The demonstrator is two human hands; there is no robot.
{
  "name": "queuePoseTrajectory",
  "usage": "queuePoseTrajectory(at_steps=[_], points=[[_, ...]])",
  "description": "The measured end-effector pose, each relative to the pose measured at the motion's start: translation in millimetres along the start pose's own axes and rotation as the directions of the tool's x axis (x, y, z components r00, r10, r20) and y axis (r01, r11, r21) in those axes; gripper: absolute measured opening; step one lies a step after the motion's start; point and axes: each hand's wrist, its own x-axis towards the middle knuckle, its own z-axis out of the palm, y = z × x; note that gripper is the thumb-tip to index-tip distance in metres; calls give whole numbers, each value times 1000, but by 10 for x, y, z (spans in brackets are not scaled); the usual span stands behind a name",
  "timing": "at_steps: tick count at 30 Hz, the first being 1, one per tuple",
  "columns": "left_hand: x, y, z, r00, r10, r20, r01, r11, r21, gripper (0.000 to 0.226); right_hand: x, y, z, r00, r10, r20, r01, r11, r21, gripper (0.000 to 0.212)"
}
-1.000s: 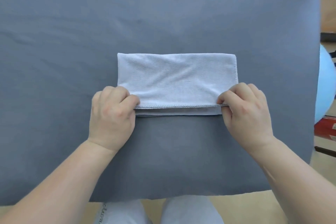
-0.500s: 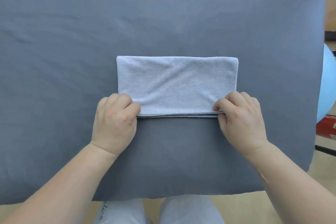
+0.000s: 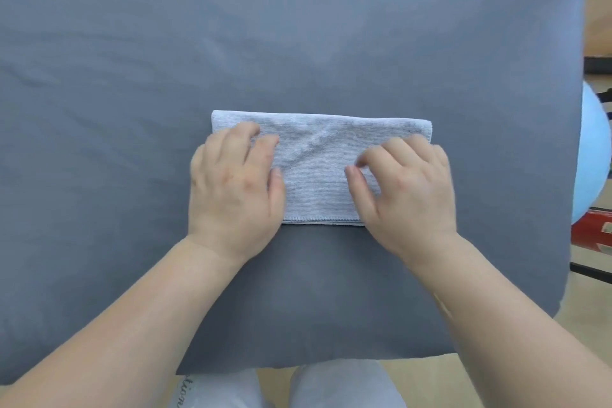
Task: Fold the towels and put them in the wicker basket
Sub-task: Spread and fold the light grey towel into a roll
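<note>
Right now the pale blue-grey microfibre towel [image 3: 314, 159], folded into a flat oblong strip, lies near the middle of the bench [image 3: 298, 26], which is covered in a slate-grey cloth, and somewhat closer to the near edge than to the far one. Its long axis runs left to right, parallel to that near edge. The stitched hems lie stacked along the side facing the person and the smooth fold along the far side. The left hand [image 3: 233, 185] lies palm down over the left end of the strip, fingers fairly straight and pointing toward the far edge, covering the near left corner and gripping nothing. The right hand [image 3: 404, 189] rests over the right end with its fingers loosely bent and thumb apart. It looks released, with no cloth pinched, though a little blur softens the fingertips. Both far corners of the towel show beyond the hands. Each hand sits on its own end and neither is nearer than the other, so the relation that matters is the long axis stretching between them. My judgement is that the next fold goes across that axis, one short end carried sideways onto the other, and either hand could lead it. The lower layers could shift if the opposite end is not pinned. No wicker basket is in view, so I cannot tell which way it lies from the towel. A light blue ball [image 3: 592, 156] sits past the right edge of the bench.
</note>
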Motion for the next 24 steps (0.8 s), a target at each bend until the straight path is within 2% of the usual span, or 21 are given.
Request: queuePoseTrajectory(at_steps=[1, 2, 4, 6, 7, 10, 14, 20, 24], points=[[46, 53, 62, 998, 1, 56, -2, 1000, 15, 45, 97, -95, 87, 1000, -2, 1, 2, 1000, 4, 23], [85, 85, 130, 991, -10, 131, 6, 999, 35, 53, 186, -176, 190, 999, 11, 41, -10, 1000, -15, 32], [148, 40, 271, 962, -56, 268, 29, 994, 104, 64, 286, -258, 404, 972, 56, 227, -39, 996, -77, 54], [182, -118, 390, 938, -91, 334, 31, 983, 180, 71, 278, -250, 582, 915, 110, 388, -59, 988, -140, 65], [183, -197, 431, 933, -89, 348, 15, 978, 210, 74, 242, -206, 648, 899, 122, 422, -60, 986, -157, 68], [210, -370, 463, 926, -31, 376, -65, 969, 239, 84, 158, -43, 686, 894, 129, 429, -64, 985, -162, 77], [329, -513, 423, 917, -34, 398, -88, 955, 284, 97, 181, 223, 623, 880, 185, 437, -101, 973, -209, 86], [374, -526, 439, 910, -33, 413, -97, 952, 290, 100, 250, 623, 540, 883, 208, 421, -114, 965, -236, 94], [359, -525, 438, 915, -37, 402, -89, 953, 290, 102, 279, 634, 495, 882, 204, 426, -93, 959, -267, 96]])
